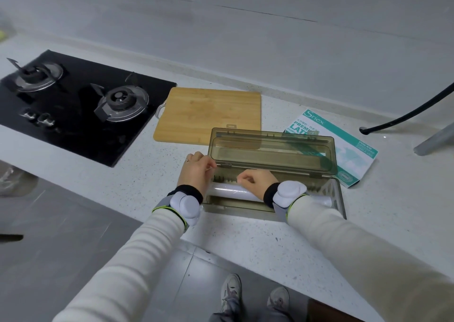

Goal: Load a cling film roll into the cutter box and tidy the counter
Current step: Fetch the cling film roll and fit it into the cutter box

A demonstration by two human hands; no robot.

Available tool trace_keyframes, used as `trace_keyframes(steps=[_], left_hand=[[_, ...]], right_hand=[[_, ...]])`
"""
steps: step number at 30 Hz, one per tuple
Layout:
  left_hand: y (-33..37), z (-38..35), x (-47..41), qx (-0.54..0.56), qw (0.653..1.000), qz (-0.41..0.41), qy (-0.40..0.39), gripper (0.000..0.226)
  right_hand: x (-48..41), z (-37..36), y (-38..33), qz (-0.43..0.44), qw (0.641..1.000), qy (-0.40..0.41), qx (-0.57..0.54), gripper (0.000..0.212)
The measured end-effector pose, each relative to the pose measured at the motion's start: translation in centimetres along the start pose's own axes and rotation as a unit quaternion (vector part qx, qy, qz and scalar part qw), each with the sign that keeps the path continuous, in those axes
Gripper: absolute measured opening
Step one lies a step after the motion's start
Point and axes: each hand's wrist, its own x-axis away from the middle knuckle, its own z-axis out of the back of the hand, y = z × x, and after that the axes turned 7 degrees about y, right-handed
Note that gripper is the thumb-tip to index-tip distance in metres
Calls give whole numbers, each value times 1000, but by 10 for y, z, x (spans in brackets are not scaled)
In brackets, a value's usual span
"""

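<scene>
Head view, nearest first: two grey-and-white shoes stand on the floor below the counter edge, and both cream sleeves reach forward over the speckled white counter, each wrist wearing a white puck-shaped device on a strap. Just beyond them sits the cutter box, a smoky translucent trough whose long axis runs left to right, parallel to the counter's near edge. Its hinged lid stands open, tilted back toward the wall. The cling film roll lies inside the trough along the same left-right axis, its right end showing past the right wrist.

The left hand is at the box's left end, fingers curled, with thumb and forefinger pinched together near the lid's hinge corner; whether they hold film cannot be told. The right hand rests over the middle of the roll, fingers bent in a loose fist that seems to pinch something thin.

Farther back, a bamboo cutting board lies flat behind the box's left part. A teal-and-white glove box lies at an angle to the right, partly behind the lid. A black gas hob with two burners fills the far left, and a black hose curves down at the far right.
</scene>
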Motion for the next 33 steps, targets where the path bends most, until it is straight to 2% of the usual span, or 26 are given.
trace_keyframes(steps=[12, 22, 33], left_hand=[[-14, 4, 8, 55, 997, 24, -43, 19], [-14, 4, 9, 64, 997, 32, -40, 18], [-14, 4, 9, 63, 996, 30, -46, 18]], right_hand=[[-22, -27, -23, 7, 997, -48, 55, 33], [-26, -30, -26, 6, 997, -13, 80, 10], [-25, -27, -32, -21, 995, -39, 90, 20]])
